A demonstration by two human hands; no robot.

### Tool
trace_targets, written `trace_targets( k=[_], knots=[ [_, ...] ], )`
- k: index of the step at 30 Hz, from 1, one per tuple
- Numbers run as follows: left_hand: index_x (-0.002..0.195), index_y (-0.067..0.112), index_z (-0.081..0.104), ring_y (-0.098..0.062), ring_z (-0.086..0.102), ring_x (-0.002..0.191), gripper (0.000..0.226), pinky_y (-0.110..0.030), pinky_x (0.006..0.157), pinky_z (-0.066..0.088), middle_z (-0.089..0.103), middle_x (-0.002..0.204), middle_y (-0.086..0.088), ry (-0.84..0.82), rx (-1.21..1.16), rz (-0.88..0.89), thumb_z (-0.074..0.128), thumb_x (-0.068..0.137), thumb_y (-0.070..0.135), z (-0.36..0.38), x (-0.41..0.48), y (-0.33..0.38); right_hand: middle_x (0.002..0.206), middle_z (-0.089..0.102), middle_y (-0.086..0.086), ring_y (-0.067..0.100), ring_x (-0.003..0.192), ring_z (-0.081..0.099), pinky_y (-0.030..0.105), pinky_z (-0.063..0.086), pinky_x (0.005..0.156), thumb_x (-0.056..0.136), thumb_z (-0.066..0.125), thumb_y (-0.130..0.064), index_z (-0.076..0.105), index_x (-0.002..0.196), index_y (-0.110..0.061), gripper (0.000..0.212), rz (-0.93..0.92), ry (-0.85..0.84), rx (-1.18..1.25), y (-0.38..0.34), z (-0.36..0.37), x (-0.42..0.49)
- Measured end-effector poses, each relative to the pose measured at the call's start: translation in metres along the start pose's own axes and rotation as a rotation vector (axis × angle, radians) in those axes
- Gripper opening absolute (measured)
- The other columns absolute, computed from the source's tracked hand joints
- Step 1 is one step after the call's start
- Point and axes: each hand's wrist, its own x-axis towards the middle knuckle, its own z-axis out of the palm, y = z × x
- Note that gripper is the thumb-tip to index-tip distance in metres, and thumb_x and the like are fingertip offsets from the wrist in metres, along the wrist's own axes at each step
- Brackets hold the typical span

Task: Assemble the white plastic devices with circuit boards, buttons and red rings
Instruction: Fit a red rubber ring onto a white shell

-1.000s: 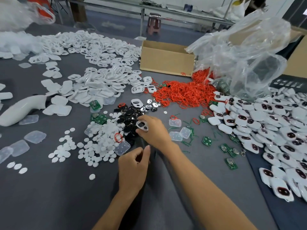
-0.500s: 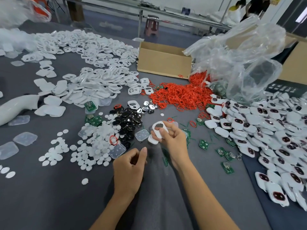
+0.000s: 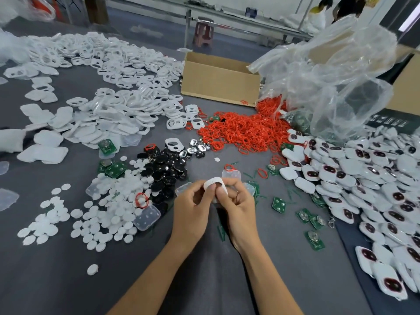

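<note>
— Where's the part sitting in the grip?

— I see one white shell (image 3: 214,182) between both hands, over the grey table (image 3: 56,280). The left hand (image 3: 193,211) pinches its left edge with thumb and forefinger; the right hand (image 3: 241,206) grips the right side, fingers curled behind it.

— Counts?

— One shell held, one open cardboard box (image 3: 218,81). The red rings (image 3: 245,133), white round buttons (image 3: 109,214), black pieces (image 3: 167,170) and finished devices (image 3: 363,178) lie in heaps too dense to count. Right of the right hand I make out four loose green circuit boards (image 3: 279,203).
</note>
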Motion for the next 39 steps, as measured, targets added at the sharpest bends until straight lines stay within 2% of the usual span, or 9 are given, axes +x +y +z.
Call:
trace_targets(
  k=[3, 5, 7, 10, 16, 22, 27, 34, 39],
  knots=[
    [0.086, 0.014, 0.070, -0.011, 0.066, 0.074, 0.012, -0.030, 0.070, 0.054, 0.071, 0.077, 0.001, 0.025, -0.147, -0.046, 0.060, 0.094, 0.012, -0.002, 0.004, 0.000, 0.078, 0.071, -0.004, 0.006, 0.072, 0.064, 0.017, 0.048, 0.068, 0.090, 0.062, -0.010, 0.070, 0.088, -0.012, 0.009, -0.148, 0.171, -0.270, 0.003, 0.000, -0.001],
    [0.086, 0.015, 0.070, -0.013, 0.067, 0.071, 0.012, -0.036, 0.063, 0.056, 0.071, 0.076, 0.000, 0.032, -0.200, -0.101, 0.061, 0.093, 0.013, -0.004, 0.005, 0.001, 0.077, 0.069, -0.008, 0.005, 0.072, 0.062, 0.019, 0.045, 0.068, 0.092, 0.061, -0.013, 0.071, 0.082, -0.020, 0.016, -0.235, 0.357, -0.481, 0.003, -0.005, 0.003],
    [0.088, 0.016, 0.070, -0.018, 0.065, 0.062, 0.011, -0.030, 0.044, 0.050, 0.070, 0.072, -0.003, 0.001, -0.215, -0.147, 0.061, 0.094, 0.017, -0.007, 0.005, 0.001, 0.083, 0.069, -0.006, 0.011, 0.079, 0.063, 0.023, 0.046, 0.072, 0.091, 0.062, -0.012, 0.071, 0.085, -0.017, 0.012, -0.293, 0.434, -0.657, -0.003, -0.014, 0.012],
    [0.099, 0.015, 0.067, -0.015, 0.056, 0.044, 0.009, -0.021, 0.034, 0.038, 0.068, 0.066, -0.004, -0.020, -0.196, -0.181, 0.062, 0.093, 0.019, -0.008, 0.006, -0.001, 0.093, 0.070, 0.001, 0.021, 0.088, 0.062, 0.032, 0.047, 0.082, 0.086, 0.063, -0.004, 0.071, 0.096, -0.012, 0.016, -0.274, 0.298, -0.932, -0.012, -0.026, 0.037],
    [0.108, 0.016, 0.063, -0.024, 0.060, 0.046, 0.013, -0.027, 0.039, 0.046, 0.068, 0.073, -0.005, -0.033, -0.218, -0.151, 0.058, 0.096, 0.015, -0.008, 0.004, 0.002, 0.098, 0.066, 0.011, 0.031, 0.098, 0.053, 0.036, 0.039, 0.085, 0.085, 0.060, -0.013, 0.072, 0.099, -0.011, 0.018, -0.104, 0.133, -1.291, -0.005, -0.028, 0.077],
    [0.098, 0.019, 0.074, -0.033, 0.068, 0.053, 0.014, -0.029, 0.043, 0.054, 0.073, 0.086, -0.002, -0.051, -0.264, -0.146, 0.062, 0.094, 0.013, -0.010, 0.002, 0.006, 0.098, 0.062, 0.008, 0.025, 0.096, 0.054, 0.029, 0.037, 0.079, 0.082, 0.068, -0.011, 0.073, 0.087, -0.011, 0.007, -0.201, 0.224, -1.179, -0.007, -0.035, 0.080],
    [0.101, 0.019, 0.075, -0.034, 0.070, 0.054, 0.015, -0.033, 0.046, 0.057, 0.070, 0.091, -0.010, -0.025, -0.241, -0.143, 0.068, 0.089, 0.014, -0.006, 0.003, 0.003, 0.074, 0.069, -0.013, 0.007, 0.071, 0.064, 0.021, 0.049, 0.070, 0.084, 0.067, -0.008, 0.071, 0.080, -0.022, 0.015, -0.242, 0.199, -0.829, -0.023, -0.035, 0.052],
    [0.098, 0.025, 0.077, -0.028, 0.071, 0.062, 0.017, -0.038, 0.055, 0.059, 0.072, 0.094, -0.012, -0.009, -0.155, -0.077, 0.072, 0.086, 0.015, -0.002, 0.003, 0.001, 0.080, 0.073, 0.003, 0.028, 0.072, 0.066, 0.043, 0.054, 0.074, 0.087, 0.063, 0.000, 0.074, 0.092, -0.014, 0.018, -0.156, 0.143, -0.515, -0.018, -0.027, 0.019],
    [0.086, 0.028, 0.078, -0.012, 0.068, 0.067, 0.010, -0.027, 0.058, 0.054, 0.073, 0.075, 0.007, -0.007, -0.016, 0.086, 0.075, 0.083, 0.018, -0.002, 0.004, 0.003, 0.073, 0.071, 0.001, 0.015, 0.067, 0.064, 0.042, 0.054, 0.071, 0.084, 0.065, 0.003, 0.072, 0.086, -0.015, 0.019, -0.190, 0.163, -0.498, -0.017, -0.017, 0.011]
  ],
)
